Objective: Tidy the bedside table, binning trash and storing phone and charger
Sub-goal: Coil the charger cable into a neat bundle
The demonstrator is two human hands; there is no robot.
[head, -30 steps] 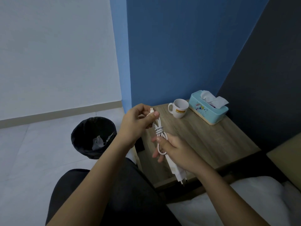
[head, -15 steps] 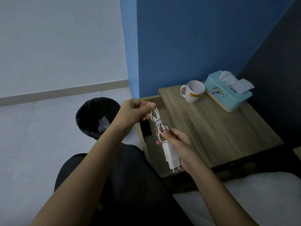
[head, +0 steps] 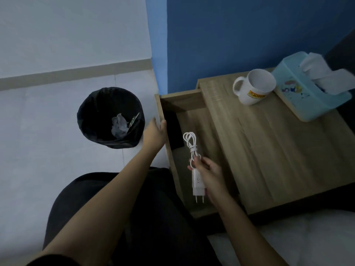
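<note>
My right hand (head: 210, 174) holds a white charger (head: 197, 182) with its cable coiled and tied, just above the open wooden drawer (head: 199, 127) of the bedside table (head: 269, 150). A black phone (head: 173, 131) lies flat in the drawer along its left side. My left hand (head: 155, 132) rests on the drawer's left front edge, fingers spread, holding nothing. A black bin (head: 111, 117) on the floor to the left contains crumpled white paper and a shiny wrapper.
On the tabletop stand a white mug (head: 253, 89) and a teal tissue box (head: 307, 89) at the back right. A blue wall rises behind the table. White bedding (head: 297, 237) lies at the lower right, and my dark-clothed leg fills the bottom centre.
My left hand has let go of the cable and moved to the drawer's edge. My right hand has lowered the coiled charger over the open drawer. The view tilted down.
</note>
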